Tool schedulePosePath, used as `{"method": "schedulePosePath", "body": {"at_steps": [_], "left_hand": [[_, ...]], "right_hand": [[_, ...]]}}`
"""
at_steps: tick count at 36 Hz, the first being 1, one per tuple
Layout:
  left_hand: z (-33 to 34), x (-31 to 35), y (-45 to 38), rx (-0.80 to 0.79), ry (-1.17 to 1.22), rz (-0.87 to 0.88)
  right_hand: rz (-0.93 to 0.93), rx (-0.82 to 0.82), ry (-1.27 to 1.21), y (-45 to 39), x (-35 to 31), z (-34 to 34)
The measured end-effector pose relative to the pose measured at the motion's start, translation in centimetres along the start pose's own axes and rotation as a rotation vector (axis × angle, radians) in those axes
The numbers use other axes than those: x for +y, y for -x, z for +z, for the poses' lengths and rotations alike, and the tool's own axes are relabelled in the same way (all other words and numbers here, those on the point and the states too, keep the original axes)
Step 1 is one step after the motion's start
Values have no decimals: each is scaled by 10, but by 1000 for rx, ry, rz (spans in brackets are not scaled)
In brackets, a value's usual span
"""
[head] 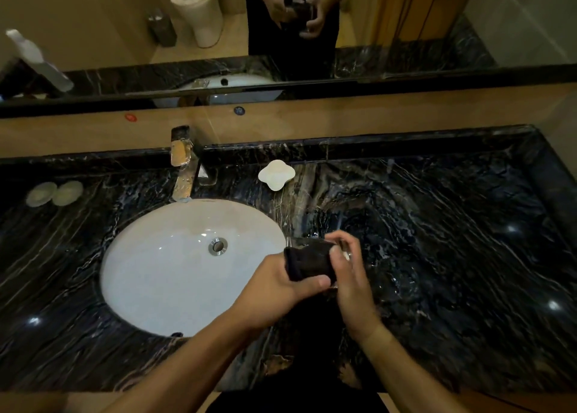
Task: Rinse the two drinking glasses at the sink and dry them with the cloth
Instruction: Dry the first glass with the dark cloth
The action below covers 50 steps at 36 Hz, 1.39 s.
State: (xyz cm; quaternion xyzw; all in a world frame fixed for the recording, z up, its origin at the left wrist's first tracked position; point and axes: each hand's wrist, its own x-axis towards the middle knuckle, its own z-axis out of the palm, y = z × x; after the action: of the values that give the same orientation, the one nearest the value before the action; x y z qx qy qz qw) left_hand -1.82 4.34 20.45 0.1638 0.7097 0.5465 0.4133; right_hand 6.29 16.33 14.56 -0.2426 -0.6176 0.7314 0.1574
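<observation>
Both hands, just right of the sink (131, 275), work one glass (342, 250): left hand (274, 284) grips the cloth (309, 262) around it, right hand (349, 275) clasps it. Drying underway; next, probably turning it. Second glass unseen.

Right half of the black marble counter (452, 256) lies open and unobstructed. The faucet (182, 166) stands at the sink basin's (150, 272) back rim. A white soap dish (276, 174) sits behind; two round pads (54, 193) occupy the far left.

White soap dish (276, 174) on marble counter (437, 256)
</observation>
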Motion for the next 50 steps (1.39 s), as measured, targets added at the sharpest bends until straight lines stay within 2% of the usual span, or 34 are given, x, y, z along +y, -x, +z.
{"method": "schedulePosePath", "body": {"at_steps": [5, 7, 9, 11, 14, 17, 19, 21, 23, 25, 28, 31, 33, 37, 40, 42, 45, 48, 50], "left_hand": [[1, 4, 1, -138, -67, 9], [-3, 5, -1, -176, -190, 27], [-7, 4, -5, -192, -460, 101], [-10, 0, -6, -186, -819, 259], [-20, -7, -9, -226, -1297, 621], [-33, -16, -15, -331, -1539, 835], [-37, -14, -18, -341, -1556, 886], [-38, -14, -22, -317, -1522, 874], [-34, -10, -22, -270, -1428, 746], [-25, 1, -17, -185, -1188, 510], [-12, 11, -15, -82, -614, 163], [-6, 13, -15, -54, -145, 56], [-1, 12, -12, -52, -82, 39], [11, 1, -12, -37, -215, 72], [11, -11, -12, 19, -599, 107], [7, -16, -11, -2, -854, 289], [-9, -24, -16, -143, -1172, 659], [-27, -38, -29, -259, -1511, 872], [-34, -39, -33, -282, -1550, 942]], "right_hand": [[-64, 127, 22, -9, -12, 5], [32, 145, -1, -10, -15, 7], [223, 143, -80, -10, -22, 7], [443, 83, -158, -13, -31, 3], [739, -100, -187, -19, -37, -10], [931, -282, -164, -24, -36, -16], [948, -364, -160, -29, -36, -18], [907, -374, -197, -32, -39, -19], [788, -329, -239, -30, -40, -18], [600, -259, -256, -27, -35, -14], [237, -90, -93, -20, -22, -5], [-89, 0, 28, -18, -8, -4], [-173, 23, 41, -17, -5, -3], [-117, 155, 38, -23, -7, -1], [-18, 156, 57, -26, -12, -1], [157, 130, -3, -26, -18, -2], [475, 27, -28, -27, -22, -6], [695, -117, 86, -31, -22, -12], [736, -203, 138, -35, -23, -14]]}}
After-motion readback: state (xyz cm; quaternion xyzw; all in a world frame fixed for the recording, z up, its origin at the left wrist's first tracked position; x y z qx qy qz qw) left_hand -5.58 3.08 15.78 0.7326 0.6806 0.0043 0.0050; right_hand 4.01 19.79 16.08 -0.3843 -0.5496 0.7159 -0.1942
